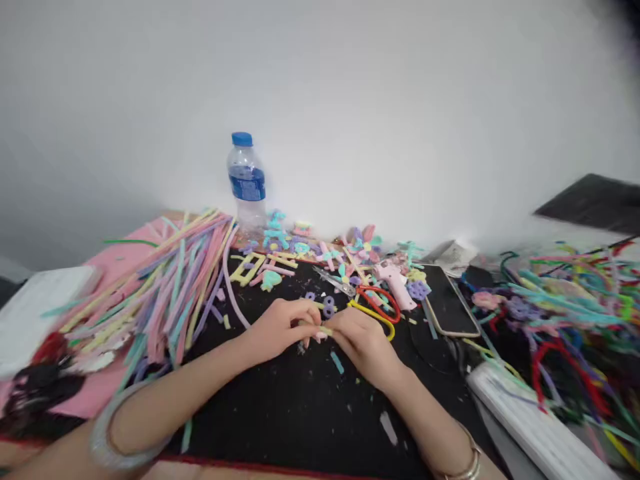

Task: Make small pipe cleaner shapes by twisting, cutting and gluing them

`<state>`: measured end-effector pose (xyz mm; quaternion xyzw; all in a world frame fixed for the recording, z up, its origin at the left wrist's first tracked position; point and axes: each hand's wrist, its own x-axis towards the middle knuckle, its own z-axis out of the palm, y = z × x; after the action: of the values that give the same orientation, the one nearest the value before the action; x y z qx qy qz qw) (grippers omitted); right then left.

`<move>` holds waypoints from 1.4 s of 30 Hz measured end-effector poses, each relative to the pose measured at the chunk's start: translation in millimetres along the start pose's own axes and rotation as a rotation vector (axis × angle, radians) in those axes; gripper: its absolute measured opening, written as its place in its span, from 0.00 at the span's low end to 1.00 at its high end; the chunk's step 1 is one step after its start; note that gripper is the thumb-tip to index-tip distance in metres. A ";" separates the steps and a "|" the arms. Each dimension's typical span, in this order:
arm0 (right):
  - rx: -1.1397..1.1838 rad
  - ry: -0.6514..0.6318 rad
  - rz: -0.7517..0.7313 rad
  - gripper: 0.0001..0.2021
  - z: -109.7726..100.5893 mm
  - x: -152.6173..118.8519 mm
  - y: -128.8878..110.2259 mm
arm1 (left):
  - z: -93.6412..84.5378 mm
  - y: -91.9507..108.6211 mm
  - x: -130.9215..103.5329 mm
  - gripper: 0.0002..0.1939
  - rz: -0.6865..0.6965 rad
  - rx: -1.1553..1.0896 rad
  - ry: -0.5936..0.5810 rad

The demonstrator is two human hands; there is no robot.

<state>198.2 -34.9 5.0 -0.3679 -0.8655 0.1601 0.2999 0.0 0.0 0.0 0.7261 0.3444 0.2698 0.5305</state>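
My left hand (286, 328) and my right hand (361, 339) meet over the middle of the black mat (290, 420). Between their fingertips is a short pale-yellow pipe cleaner (326, 331), pinched from both sides. A small pink bit shows just under the fingers; whether it is part of the same piece I cannot tell. Right behind my right hand lie scissors (377, 308) with red and yellow handles, blades pointing back left. Small purple fuzzy loops (329, 307) lie just beyond my fingertips.
Long pastel pipe cleaners (175, 287) are heaped at left on a pink sheet. A water bottle (246, 180) stands by the wall. Finished fuzzy shapes (275, 230) crowd the back. A pink glue gun (397, 283), a phone (450, 303), a white power strip (535, 420) and tangled pipe cleaners (565, 300) occupy the right.
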 end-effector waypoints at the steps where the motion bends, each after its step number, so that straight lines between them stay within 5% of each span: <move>1: -0.002 0.004 0.016 0.07 0.4 -0.8 1.1 | -0.5 -0.1 -0.6 0.06 0.000 0.014 -0.001; 11: 0.006 0.000 0.089 0.08 3.9 0.3 2.2 | -6.6 1.0 -3.0 0.05 0.045 0.226 -0.046; 18: -0.049 -0.040 0.113 0.06 -0.1 16.7 13.2 | -30.4 -0.6 -1.6 0.10 0.135 0.564 0.280; 25: -0.240 -0.211 0.030 0.10 4.6 31.4 13.3 | -43.9 2.1 -3.8 0.08 0.116 0.765 -0.078; 33: -0.199 -0.200 0.076 0.06 3.7 26.5 14.7 | -50.3 8.7 -6.7 0.03 0.078 0.731 -0.169; 42: -0.173 -0.102 0.034 0.11 15.8 28.3 12.7 | -52.5 6.3 -6.4 0.07 0.079 0.725 -0.204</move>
<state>179.4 -6.5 -2.2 -0.3984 -0.8838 0.1084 0.2198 -42.4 24.4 21.1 0.9025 0.3347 0.0770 0.2599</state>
